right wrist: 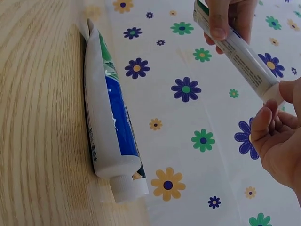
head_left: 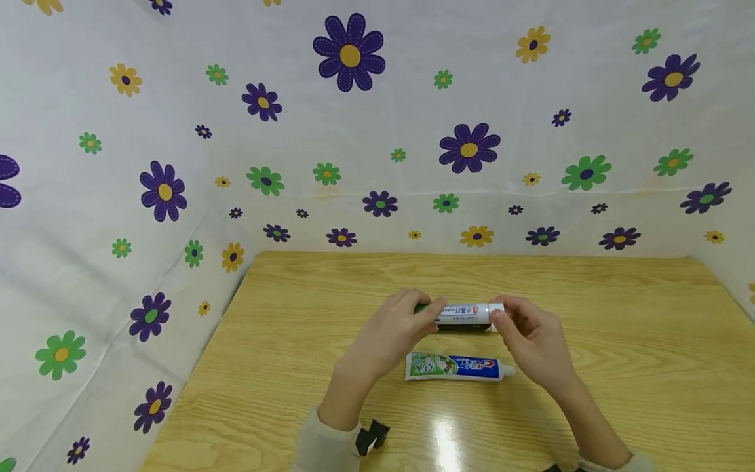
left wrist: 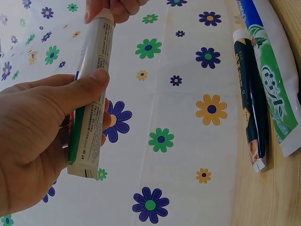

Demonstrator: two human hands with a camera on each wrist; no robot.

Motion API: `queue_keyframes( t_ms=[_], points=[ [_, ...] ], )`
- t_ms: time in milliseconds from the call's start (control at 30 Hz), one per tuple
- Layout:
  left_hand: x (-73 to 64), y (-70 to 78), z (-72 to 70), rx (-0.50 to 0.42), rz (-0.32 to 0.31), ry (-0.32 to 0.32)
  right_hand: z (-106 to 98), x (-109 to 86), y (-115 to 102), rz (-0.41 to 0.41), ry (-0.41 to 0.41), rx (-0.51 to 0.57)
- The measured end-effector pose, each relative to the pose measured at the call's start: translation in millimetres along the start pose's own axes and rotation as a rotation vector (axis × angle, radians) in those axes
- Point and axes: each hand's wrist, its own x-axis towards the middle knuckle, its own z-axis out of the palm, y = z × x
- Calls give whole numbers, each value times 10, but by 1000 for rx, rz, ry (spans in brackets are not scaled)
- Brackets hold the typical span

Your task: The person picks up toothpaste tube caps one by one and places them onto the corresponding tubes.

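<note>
My left hand (head_left: pixel 383 337) grips a white and green toothpaste tube (head_left: pixel 463 313) around its body, with the thumb pressed along the printed side. My right hand (head_left: pixel 539 341) pinches the white cap (right wrist: pixel 272 93) at the tube's other end between thumb and fingers. The tube is held roughly level, above the table. Nearer to me lies a green and blue toothpaste tube (head_left: pixel 454 367), its white cap pointing right. A dark toothpaste tube (left wrist: pixel 250 101) lies beside it, mostly covered by the held tube in the head view.
The wooden table (head_left: pixel 283 341) runs back to a white flower-patterned cloth (head_left: pixel 413 105), which hangs behind it and at the sides. Black straps (head_left: pixel 371 438) show at the left sleeve. Light glares off the table's front part.
</note>
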Motion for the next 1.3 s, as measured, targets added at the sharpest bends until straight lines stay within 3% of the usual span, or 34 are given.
queue_keyframes(
  t_ms=[367, 533, 733, 1100, 1300],
  points=[
    [48, 72, 74, 29, 6, 103, 156, 5, -46, 93, 224, 58],
    [46, 70, 84, 59, 1, 108, 139, 15, -86, 182, 200, 119],
    [57, 59, 73, 140, 1, 98, 83, 34, -117, 234, 147, 198],
    [42, -6, 47, 194, 5, 103, 81, 47, -199, 334, 275, 248],
    [18, -37, 17, 220, 5, 101, 60, 58, -228, 362, 297, 251]
  ],
)
